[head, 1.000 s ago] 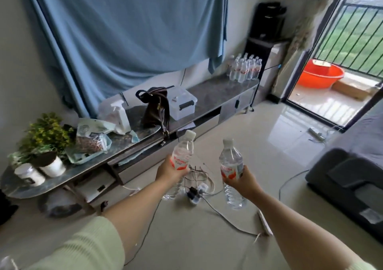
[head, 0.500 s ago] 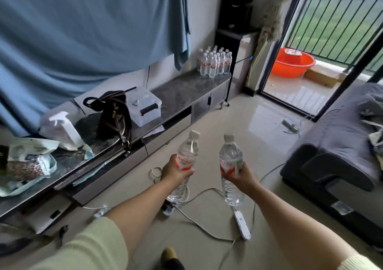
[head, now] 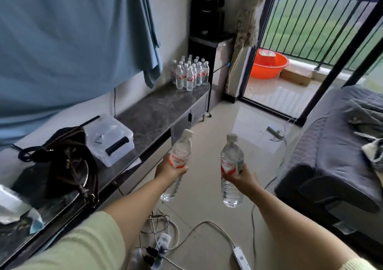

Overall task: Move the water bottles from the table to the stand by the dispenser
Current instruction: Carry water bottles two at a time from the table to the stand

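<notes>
My left hand (head: 169, 170) grips a clear water bottle (head: 179, 157) with a red-and-white label and white cap, tilted a little to the right. My right hand (head: 240, 176) grips a second such bottle (head: 231, 160), held upright. Both bottles hang over the floor in front of me. Far ahead, several matching bottles (head: 191, 73) stand in a cluster at the far end of the long grey marble stand (head: 157, 108). Just beyond them rises the black water dispenser (head: 207, 33).
A brown handbag (head: 62, 162) and a clear plastic box (head: 109, 139) sit on the stand's near part. Cables and power strips (head: 165, 240) lie on the floor below my arms. A grey sofa (head: 335, 158) stands at right. An orange basin (head: 269, 63) sits past the balcony door.
The view has moved forward along the stand and swung right, so the bottle cluster and dispenser are nearer. Both hands still hold their bottles the same way.
</notes>
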Demonstrator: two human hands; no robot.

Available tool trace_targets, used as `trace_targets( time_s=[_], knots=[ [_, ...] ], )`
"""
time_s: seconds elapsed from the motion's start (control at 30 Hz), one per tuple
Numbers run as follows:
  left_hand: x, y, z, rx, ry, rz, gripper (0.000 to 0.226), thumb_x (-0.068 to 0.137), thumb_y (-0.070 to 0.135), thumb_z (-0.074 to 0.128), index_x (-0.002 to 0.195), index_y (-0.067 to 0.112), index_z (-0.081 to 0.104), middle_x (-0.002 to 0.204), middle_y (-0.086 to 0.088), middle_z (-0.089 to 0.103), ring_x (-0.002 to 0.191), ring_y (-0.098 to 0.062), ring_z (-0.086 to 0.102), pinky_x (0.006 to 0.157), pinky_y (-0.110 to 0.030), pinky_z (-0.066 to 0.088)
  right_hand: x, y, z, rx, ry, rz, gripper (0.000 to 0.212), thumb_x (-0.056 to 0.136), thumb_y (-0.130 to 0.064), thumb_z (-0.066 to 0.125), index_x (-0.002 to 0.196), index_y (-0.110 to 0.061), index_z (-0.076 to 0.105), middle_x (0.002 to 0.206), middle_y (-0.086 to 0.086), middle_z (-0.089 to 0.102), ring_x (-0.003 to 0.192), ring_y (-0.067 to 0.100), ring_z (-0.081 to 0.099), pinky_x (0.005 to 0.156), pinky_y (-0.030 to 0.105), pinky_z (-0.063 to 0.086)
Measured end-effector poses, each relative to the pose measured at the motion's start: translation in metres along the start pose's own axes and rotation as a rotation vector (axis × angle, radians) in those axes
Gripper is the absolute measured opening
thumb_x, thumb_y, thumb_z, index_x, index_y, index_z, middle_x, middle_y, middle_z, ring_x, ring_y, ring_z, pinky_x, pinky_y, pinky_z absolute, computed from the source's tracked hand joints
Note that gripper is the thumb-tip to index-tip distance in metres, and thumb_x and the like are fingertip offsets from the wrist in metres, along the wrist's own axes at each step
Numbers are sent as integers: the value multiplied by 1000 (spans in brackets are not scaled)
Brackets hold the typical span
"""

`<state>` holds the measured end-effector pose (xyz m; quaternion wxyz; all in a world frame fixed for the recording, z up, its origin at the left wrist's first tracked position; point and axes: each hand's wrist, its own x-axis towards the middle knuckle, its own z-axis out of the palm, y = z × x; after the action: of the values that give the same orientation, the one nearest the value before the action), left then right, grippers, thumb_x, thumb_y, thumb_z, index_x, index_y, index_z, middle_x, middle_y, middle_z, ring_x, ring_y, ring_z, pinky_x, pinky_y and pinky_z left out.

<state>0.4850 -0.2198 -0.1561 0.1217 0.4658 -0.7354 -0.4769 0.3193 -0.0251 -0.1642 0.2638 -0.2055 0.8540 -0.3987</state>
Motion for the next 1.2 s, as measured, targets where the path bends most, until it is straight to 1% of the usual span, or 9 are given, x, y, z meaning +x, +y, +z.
trace_targets(
  time_s=[0.13, 0.33, 0.43, 0.6, 0.73, 0.9, 1.0, 1.1, 1.2],
  knots=[
    [48, 29, 12, 0, -17, 20, 52, 66, 29, 84, 109, 23, 55, 100, 0, 68, 89, -20, 62, 75, -25, 44, 45, -8, -10, -19, 6, 5, 46, 71, -39, 80, 110, -22, 63, 94, -4, 71, 87, 15, 65, 61, 18, 41],
    [127, 70, 50, 6, -34, 20, 48, 66, 27, 84, 106, 21, 59, 97, 1, 69, 93, -21, 65, 77, -25, 47, 142, -15, -33, -35, -40, 36, 54, 70, -40, 81, 116, -21, 60, 105, 0, 71, 95, 19, 65, 78, 26, 45],
    [179, 99, 74, 18, -12, 17, 47, 67, 28, 84, 106, 20, 58, 98, -1, 69, 94, -22, 64, 77, -25, 46, 211, -22, -54, -21, -64, 18, 55, 69, -42, 81, 115, -22, 60, 103, -1, 71, 94, 18, 65, 81, 28, 49],
    [256, 152, 113, -15, 27, -65, 42, 68, 23, 85, 101, 16, 60, 99, -7, 70, 94, -23, 66, 82, -30, 50, 310, -31, -101, -20, -107, 13, 57, 66, -43, 82, 114, -24, 58, 102, -3, 70, 95, 17, 65, 84, 32, 51],
    [300, 187, 151, -33, 23, -91, 38, 68, 26, 84, 98, 15, 64, 96, -8, 71, 93, -25, 67, 85, -33, 52, 372, -28, -144, -47, -72, 19, 53, 68, -38, 82, 110, -21, 55, 98, -3, 66, 90, 18, 61, 76, 28, 44],
    [344, 217, 182, -71, -42, -98, 40, 67, 21, 85, 98, 17, 60, 97, -6, 70, 95, -25, 66, 90, -37, 53, 426, -25, -170, -53, -52, 41, 49, 65, -41, 83, 99, -29, 50, 92, -7, 63, 84, 14, 59, 74, 27, 45],
    [386, 236, 196, -93, -52, -99, 46, 67, 20, 85, 104, 13, 60, 100, -8, 70, 96, -26, 66, 91, -41, 52, 467, -29, -178, -59, -49, 39, 49, 64, -40, 83, 100, -28, 52, 91, -9, 64, 86, 14, 60, 73, 27, 45],
    [428, 247, 206, -132, -62, -110, 45, 67, 17, 84, 106, 11, 62, 100, -9, 70, 96, -27, 67, 92, -44, 52, 508, -36, -178, -83, -67, 22, 46, 64, -37, 82, 101, -25, 59, 91, -7, 69, 85, 13, 64, 76, 32, 52],
    [474, 254, 207, -110, -76, -103, 49, 65, 20, 84, 108, 11, 62, 101, -9, 70, 97, -26, 66, 92, -43, 52, 551, -53, -170, -99, -84, 12, 46, 63, -38, 82, 102, -25, 61, 92, -5, 71, 85, 13, 66, 76, 31, 53]
  ],
)
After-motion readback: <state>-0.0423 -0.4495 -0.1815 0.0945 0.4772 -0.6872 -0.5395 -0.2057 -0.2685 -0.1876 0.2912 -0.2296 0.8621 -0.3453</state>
